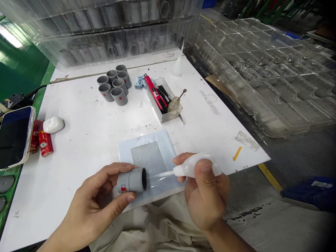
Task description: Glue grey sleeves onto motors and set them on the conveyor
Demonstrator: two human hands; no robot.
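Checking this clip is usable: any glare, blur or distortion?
Head view: bright glare streaks the glossy green floor at upper left; the clear moulded plastic tray at right bows with wide-angle distortion; the white squeeze bottle in the right hand looks slightly soft.

A white table [78,147] carries a small tray [164,101] near its middle. Left of the tray stand grey pipe fittings [114,85] in a cluster, with a blue cloth [140,82] just beside the tray; a white squeeze bottle [177,67] stands behind it, and a pale blue mat [147,154] lies in front. Well left of the tray lie a white case [53,124] and a red packet [46,143].
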